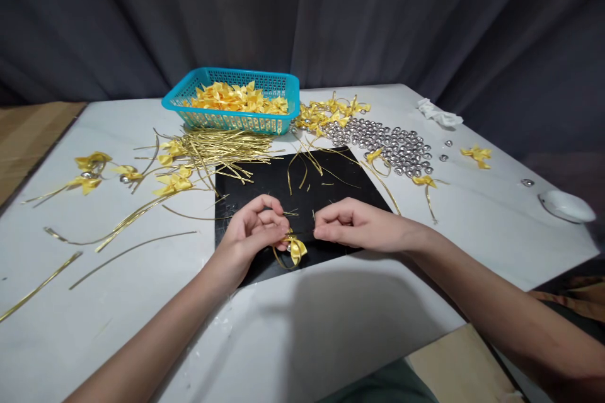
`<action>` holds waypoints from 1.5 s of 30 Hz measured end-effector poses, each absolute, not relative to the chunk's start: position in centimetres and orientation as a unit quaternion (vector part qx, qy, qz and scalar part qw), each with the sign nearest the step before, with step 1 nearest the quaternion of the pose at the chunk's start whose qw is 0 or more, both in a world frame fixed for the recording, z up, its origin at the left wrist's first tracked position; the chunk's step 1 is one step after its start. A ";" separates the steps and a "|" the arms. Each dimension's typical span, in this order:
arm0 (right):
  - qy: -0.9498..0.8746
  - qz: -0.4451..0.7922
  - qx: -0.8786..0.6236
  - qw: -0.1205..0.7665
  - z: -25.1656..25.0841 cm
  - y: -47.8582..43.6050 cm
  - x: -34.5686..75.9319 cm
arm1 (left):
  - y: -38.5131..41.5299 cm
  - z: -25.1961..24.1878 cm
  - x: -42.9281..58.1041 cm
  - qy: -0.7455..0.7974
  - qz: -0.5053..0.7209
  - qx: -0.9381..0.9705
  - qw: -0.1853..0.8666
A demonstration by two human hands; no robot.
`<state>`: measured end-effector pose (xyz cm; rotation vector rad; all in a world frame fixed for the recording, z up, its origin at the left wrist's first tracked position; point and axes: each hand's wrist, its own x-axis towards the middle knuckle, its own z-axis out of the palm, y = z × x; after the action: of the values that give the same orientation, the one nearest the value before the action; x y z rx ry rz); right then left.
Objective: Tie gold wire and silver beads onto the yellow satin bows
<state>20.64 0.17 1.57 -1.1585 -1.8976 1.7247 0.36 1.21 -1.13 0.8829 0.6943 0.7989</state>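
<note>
My left hand [253, 227] is closed in a pinch on a small yellow ribbon bow [297, 249] with a loop of gold wire under it, at the near edge of a black mat [331, 192]. My right hand [352, 223] is closed too, fingertips pinched just right of the bow; a thin gold wire seems to run between the two hands, but what the right fingers hold is too small to name.
A turquoise basket [288, 85] of yellow bows stands at the back. Gold wire strands [212, 148] lie before it and to the left. Silver beads [392, 141] spread at the back right. Finished bows [92, 167] lie left, a white dish [567, 204] far right.
</note>
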 end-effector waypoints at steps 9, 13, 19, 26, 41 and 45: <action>-0.651 0.612 -0.407 0.188 1.6 0.0 20.7 | 1.1 -1.2 0.3 0.330 0.372 0.401 0.769; -0.652 0.595 -0.432 0.184 1.5 0.1 20.7 | 1.1 -1.2 0.4 0.328 0.377 0.402 0.767; -0.723 0.219 -0.619 0.216 0.3 1.0 21.5 | 1.1 -1.1 0.4 0.347 0.400 0.399 0.749; -0.764 0.169 -0.554 0.283 0.1 0.1 20.3 | 1.0 -1.1 0.6 0.349 0.410 0.431 0.724; -0.564 0.563 -0.533 0.283 0.6 -0.6 19.0 | 0.9 -1.2 0.9 0.414 0.438 0.448 0.660; -0.519 0.612 -0.518 0.295 0.5 -0.5 19.1 | 1.1 -1.3 1.0 0.417 0.434 0.445 0.663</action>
<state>19.05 -0.48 0.45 -1.3794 -1.3823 1.6281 0.96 1.05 -1.27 1.0053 0.9433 0.9798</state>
